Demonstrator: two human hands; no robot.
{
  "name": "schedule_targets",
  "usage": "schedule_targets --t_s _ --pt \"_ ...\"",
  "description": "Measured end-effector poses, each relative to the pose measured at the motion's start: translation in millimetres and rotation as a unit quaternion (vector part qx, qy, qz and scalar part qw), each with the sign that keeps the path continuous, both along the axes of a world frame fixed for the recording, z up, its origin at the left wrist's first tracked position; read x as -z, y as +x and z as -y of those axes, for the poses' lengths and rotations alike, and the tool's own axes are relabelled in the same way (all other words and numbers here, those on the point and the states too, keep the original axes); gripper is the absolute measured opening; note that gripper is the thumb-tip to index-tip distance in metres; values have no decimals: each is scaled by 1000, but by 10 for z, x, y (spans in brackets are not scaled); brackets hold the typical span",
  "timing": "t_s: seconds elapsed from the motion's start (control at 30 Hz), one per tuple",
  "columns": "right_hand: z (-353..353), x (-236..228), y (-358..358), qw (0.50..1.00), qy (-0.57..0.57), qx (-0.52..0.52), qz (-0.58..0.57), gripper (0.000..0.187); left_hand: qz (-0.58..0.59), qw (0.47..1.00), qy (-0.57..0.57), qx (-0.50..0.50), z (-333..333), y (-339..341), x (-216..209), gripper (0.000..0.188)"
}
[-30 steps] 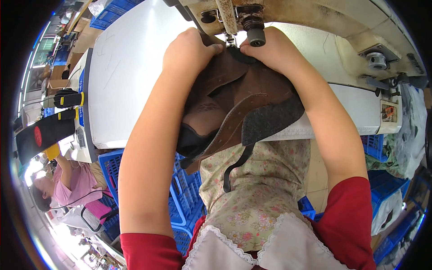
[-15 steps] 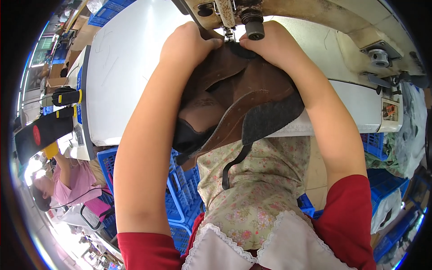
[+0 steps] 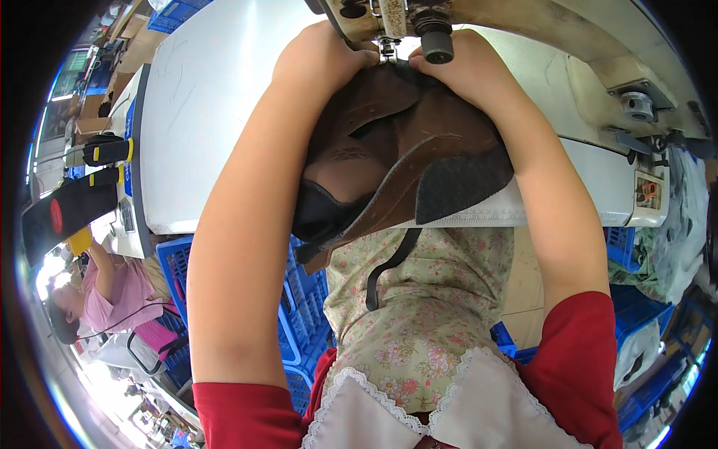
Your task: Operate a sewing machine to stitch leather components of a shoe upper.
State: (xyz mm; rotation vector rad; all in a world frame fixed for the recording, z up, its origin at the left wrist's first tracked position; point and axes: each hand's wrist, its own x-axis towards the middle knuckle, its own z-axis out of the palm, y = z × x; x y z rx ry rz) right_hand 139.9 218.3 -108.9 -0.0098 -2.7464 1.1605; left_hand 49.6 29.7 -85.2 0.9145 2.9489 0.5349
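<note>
Under the presser foot [image 3: 387, 51] of a sewing machine [image 3: 516, 21] lies a brown leather workpiece [image 3: 437, 112] with black lining, a row of small holes and a dark grey flap. I cannot tell what article it is. My left hand [image 3: 323, 61] grips its far edge left of the foot, thumb pressed on the leather and the other fingers mostly hidden. On the other side, my right hand [image 3: 462, 66] pinches the edge close to the foot, partly behind the machine's round dark knob [image 3: 436, 45]. A narrow black strap [image 3: 393, 269] hangs from the workpiece over my lap.
The white machine table [image 3: 202, 142] extends to both sides, its near edge bordering my lap. Blue plastic crates [image 3: 303, 322] stand below it at the left, with another blue crate [image 3: 636, 318] at the right. A person in pink [image 3: 120, 299] sits at far left.
The view has shifted slightly. The leather's dark rounded edge has moved farther in under the presser foot, both hands going along with it and keeping their grip.
</note>
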Motion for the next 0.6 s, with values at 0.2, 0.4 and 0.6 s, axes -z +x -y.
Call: schedule_targets --t_s 0.2,0.4,0.6 --pt "-19 14 -9 997 -31 28 62 30 37 998 -33 -26 -29 37 -76 30" --pt "-35 45 -13 996 -49 32 71 29 42 999 -12 -6 -41 193 -254 39" --pt "-7 28 -6 996 -55 32 70 27 60 998 -8 -23 -42 209 -292 37"
